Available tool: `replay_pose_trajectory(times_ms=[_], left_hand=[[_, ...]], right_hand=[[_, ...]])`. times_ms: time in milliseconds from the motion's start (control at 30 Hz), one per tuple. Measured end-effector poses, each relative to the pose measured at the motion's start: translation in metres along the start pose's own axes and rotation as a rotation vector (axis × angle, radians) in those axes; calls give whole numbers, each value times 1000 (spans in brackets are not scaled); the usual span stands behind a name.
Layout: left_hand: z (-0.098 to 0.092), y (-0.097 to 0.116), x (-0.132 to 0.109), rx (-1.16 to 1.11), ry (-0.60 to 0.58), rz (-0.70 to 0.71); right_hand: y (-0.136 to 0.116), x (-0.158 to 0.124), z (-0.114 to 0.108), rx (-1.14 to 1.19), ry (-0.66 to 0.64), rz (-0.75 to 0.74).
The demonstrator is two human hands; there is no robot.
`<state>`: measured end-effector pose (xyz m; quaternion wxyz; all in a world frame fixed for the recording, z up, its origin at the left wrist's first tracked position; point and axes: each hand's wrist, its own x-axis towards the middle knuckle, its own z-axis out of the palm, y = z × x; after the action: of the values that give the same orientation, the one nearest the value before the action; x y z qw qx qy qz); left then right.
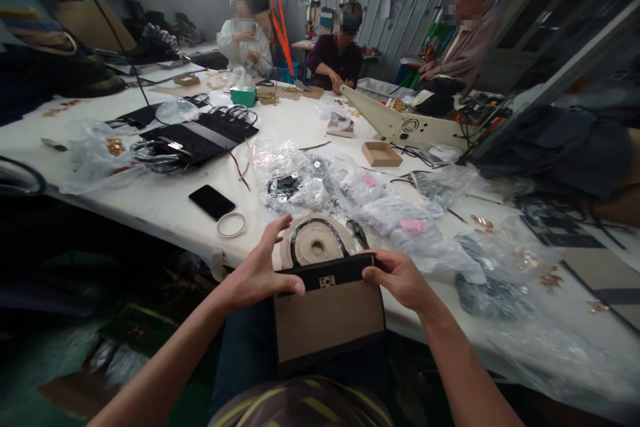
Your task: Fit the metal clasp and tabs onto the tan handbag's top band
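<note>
I hold a small tan and black handbag panel (327, 320) with a metal clasp on its black flap, just above my lap at the table's near edge. My left hand (263, 273) grips its left top corner, thumb pressed on the black flap and fingers raised behind. On the opposite side, my right hand (400, 278) pinches the right top corner. Right behind the bag lies a round roll of tan tape (316, 245) with a black strap around it.
The white table (165, 203) carries a black phone (212, 201), a ring (231, 225), several clear plastic bags (350, 190) of parts, black panels (200, 137) and a small cardboard box (381, 154). Three other people sit at the far side.
</note>
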<state>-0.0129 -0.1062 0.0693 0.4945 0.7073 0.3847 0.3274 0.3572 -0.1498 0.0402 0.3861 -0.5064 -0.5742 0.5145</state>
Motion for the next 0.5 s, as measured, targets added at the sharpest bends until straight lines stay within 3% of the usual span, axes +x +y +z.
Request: replay_pose_trajectory(times_ms=[67, 100, 167, 233, 367, 500], left_hand=[[3, -5, -6, -123, 91, 14], [5, -5, -9, -197, 40, -28], [9, -1, -15, -280, -176, -170], [10, 8, -16, -206, -308, -271], [-3, 16, 12, 50, -186, -242], [-22, -5, 55, 380, -95, -238]], right_hand=[[2, -7, -1, -2, 47, -4], [3, -9, -1, 0, 62, -5], [1, -11, -1, 10, 90, -5], [-5, -6, -1, 27, 110, 6], [-19, 25, 0, 64, 116, 39], [-16, 66, 5, -42, 157, 12]])
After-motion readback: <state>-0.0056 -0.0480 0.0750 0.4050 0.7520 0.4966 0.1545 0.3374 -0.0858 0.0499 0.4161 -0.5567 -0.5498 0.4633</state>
